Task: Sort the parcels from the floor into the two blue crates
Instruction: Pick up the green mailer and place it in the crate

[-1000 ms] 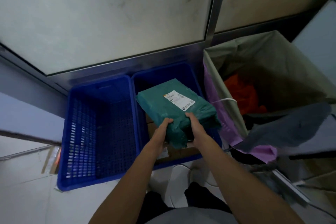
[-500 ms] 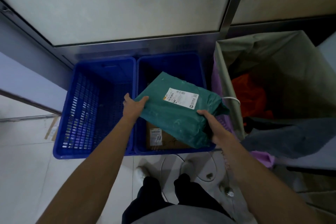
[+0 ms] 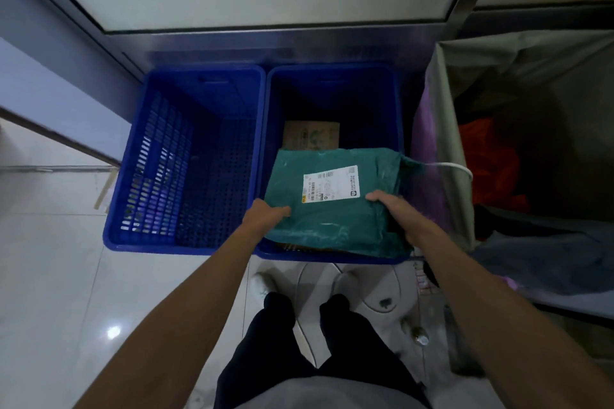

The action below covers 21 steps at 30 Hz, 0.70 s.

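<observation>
Firstly, at far left: pale glossy tiled floor [image 3: 50, 259]. Next: deep blue perforated plastic crate [image 3: 156, 169], rectangular, standing on the floor against the metal-framed wall, its right wall touching its twin. Next: left hand [image 3: 265, 214], reaching to the near left corner of the parcel, thumb lying on top and the other fingers tucked out of sight under the edge, gripping it. Next: second deep blue plastic crate [image 3: 332, 76], same shape, holding a small brown cardboard box [image 3: 310, 135] at its far end. Next: teal plastic mailer parcel [image 3: 335, 226], flat and crinkled, held level over the near half of this right-hand crate, between both hands; whether it rests on the crate's contents cannot be told. White printed shipping label [image 3: 331, 184] on its upper face, barcode towards the left. Next: right hand [image 3: 395, 212], at the near right edge of the parcel, thumb on top, fingers curled round the side, gripping it. Far right: tall grey-green fabric sack with purple lining [image 3: 445, 116], open-mouthed, just beside the right-hand crate, with crumpled orange material [image 3: 488, 159] inside.
</observation>
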Each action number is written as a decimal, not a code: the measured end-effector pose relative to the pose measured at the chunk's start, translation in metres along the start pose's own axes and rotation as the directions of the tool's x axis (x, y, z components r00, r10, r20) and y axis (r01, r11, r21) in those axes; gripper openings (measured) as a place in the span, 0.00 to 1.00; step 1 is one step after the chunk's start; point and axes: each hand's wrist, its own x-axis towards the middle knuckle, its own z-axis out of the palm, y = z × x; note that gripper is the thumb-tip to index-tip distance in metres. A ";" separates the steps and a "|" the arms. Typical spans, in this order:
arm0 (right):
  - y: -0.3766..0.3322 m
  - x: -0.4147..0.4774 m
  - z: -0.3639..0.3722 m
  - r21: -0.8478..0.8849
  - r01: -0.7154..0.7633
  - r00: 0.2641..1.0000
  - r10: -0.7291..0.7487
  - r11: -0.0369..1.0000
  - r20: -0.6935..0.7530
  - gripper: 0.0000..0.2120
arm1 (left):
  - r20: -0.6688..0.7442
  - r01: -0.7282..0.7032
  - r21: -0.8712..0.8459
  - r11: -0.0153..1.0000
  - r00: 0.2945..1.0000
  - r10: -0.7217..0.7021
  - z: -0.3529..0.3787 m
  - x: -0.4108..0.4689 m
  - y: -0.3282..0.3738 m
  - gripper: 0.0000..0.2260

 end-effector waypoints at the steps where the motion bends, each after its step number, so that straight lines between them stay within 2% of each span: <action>1: 0.006 0.014 0.000 -0.016 -0.018 1.000 0.018 1.000 -0.016 0.52 | 0.024 0.042 -0.046 0.998 0.999 -0.040 0.002 0.004 -0.005 0.32; 3: 0.019 0.040 -0.001 -0.029 -0.042 0.999 0.041 0.999 -0.027 0.57 | 0.058 0.136 -0.167 0.977 0.990 -0.128 0.008 0.014 -0.015 0.29; 5: 0.026 0.048 0.005 -0.015 -0.068 0.997 0.068 0.998 -0.040 0.56 | 0.061 0.176 -0.241 0.954 0.984 -0.166 0.014 0.027 -0.026 0.27; 6: 0.027 0.047 0.011 -0.009 -0.072 0.997 0.071 0.997 -0.041 0.53 | 0.058 0.172 -0.265 0.949 0.985 -0.162 0.016 0.035 -0.033 0.28; 8: 0.037 0.055 0.017 0.010 -0.078 0.996 0.079 0.997 -0.044 0.41 | 0.058 0.162 -0.275 0.948 0.987 -0.152 0.022 0.058 -0.046 0.41; 10: 0.046 0.066 0.021 0.032 -0.085 0.994 0.087 0.996 -0.059 0.32 | 0.041 0.159 -0.244 0.957 0.987 -0.154 0.033 0.100 -0.073 0.52; 14: 0.063 0.090 0.024 0.030 -0.104 0.991 0.106 0.994 -0.085 0.40 | 0.001 0.164 -0.109 0.980 0.986 -0.165 0.043 0.105 -0.064 0.60; 17: 0.070 0.105 0.025 0.015 -0.086 0.990 0.087 0.996 -0.112 0.35 | 0.012 0.220 0.024 0.975 0.975 -0.221 0.053 0.098 -0.052 0.63; 19: 0.072 0.114 0.027 -0.021 -0.074 0.989 0.071 0.997 -0.127 0.30 | -0.005 0.243 0.109 0.964 0.970 -0.243 0.061 0.103 -0.056 0.61; 21: 0.076 0.122 0.029 -0.065 -0.078 0.990 0.069 0.995 -0.127 0.32 | -0.024 0.249 0.155 0.956 0.968 -0.248 0.067 0.108 -0.064 0.59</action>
